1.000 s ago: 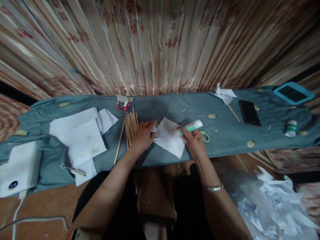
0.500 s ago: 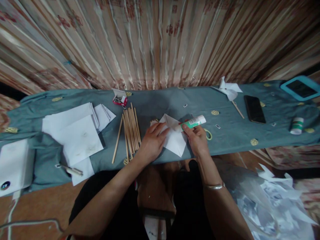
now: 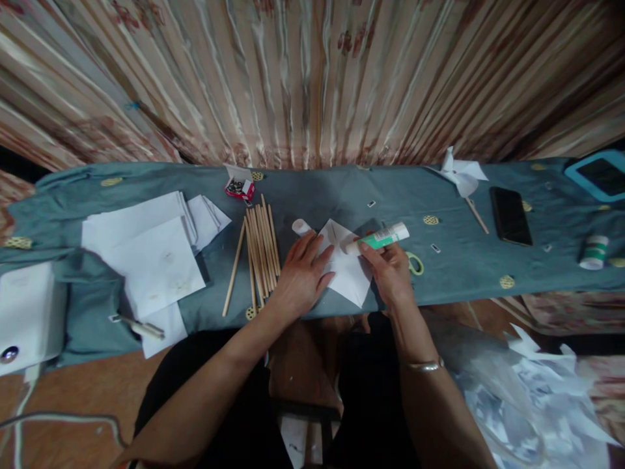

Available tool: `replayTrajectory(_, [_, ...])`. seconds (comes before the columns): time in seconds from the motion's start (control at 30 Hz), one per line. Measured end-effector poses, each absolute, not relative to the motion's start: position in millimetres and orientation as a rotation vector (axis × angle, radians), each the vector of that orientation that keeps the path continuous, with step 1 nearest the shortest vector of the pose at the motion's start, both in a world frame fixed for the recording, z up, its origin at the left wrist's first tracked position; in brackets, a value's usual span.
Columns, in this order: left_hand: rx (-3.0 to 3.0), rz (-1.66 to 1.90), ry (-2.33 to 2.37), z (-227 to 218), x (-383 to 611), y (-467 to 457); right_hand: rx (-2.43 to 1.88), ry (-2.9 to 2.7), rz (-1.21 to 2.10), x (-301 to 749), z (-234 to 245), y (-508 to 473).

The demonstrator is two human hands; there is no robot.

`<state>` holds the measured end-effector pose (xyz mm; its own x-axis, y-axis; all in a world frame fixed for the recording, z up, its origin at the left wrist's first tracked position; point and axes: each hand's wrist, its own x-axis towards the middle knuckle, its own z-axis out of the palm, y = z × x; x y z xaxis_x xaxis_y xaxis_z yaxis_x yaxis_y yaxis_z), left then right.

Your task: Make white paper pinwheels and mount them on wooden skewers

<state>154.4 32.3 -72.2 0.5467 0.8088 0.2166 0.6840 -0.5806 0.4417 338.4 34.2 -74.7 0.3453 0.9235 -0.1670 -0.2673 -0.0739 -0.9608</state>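
My left hand (image 3: 303,273) lies flat with fingers spread on the left part of a folded white paper (image 3: 349,270), pressing it to the blue-grey cloth (image 3: 317,195). My right hand (image 3: 390,270) grips a green and white glue stick (image 3: 378,239), its uncapped tip touching the paper's upper edge. The white cap (image 3: 300,227) of the glue stick lies just beyond my left fingers. A bundle of wooden sticks (image 3: 261,251) lies to the left of that hand.
White paper sheets (image 3: 146,251) lie at the left, a white box (image 3: 29,312) at the far left. A small red box (image 3: 239,187), green scissors (image 3: 416,264), a paper pinwheel (image 3: 461,176), a black phone (image 3: 510,215), a tablet (image 3: 598,176) and another glue stick (image 3: 593,251) are nearby. Paper scraps (image 3: 537,391) lie below right.
My left hand slid from the paper's left corner onto the sheet and flattened. The cap now shows beside it. The glue stick's tip has stayed at the paper's upper edge.
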Motion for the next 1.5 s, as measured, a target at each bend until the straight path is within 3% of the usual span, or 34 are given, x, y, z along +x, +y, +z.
replayTrajectory(0.3, [2.539,0.385,1.105,-75,168,18,-1.359,-1.055,0.893,340,-83,30])
replayTrajectory(0.73, [2.516,0.382,1.120,-79,169,18,-1.705,-1.578,0.471,336,-77,19])
replayTrajectory(1.5, [2.511,0.366,1.119,-79,169,17,-1.668,-1.741,0.470,340,-69,13])
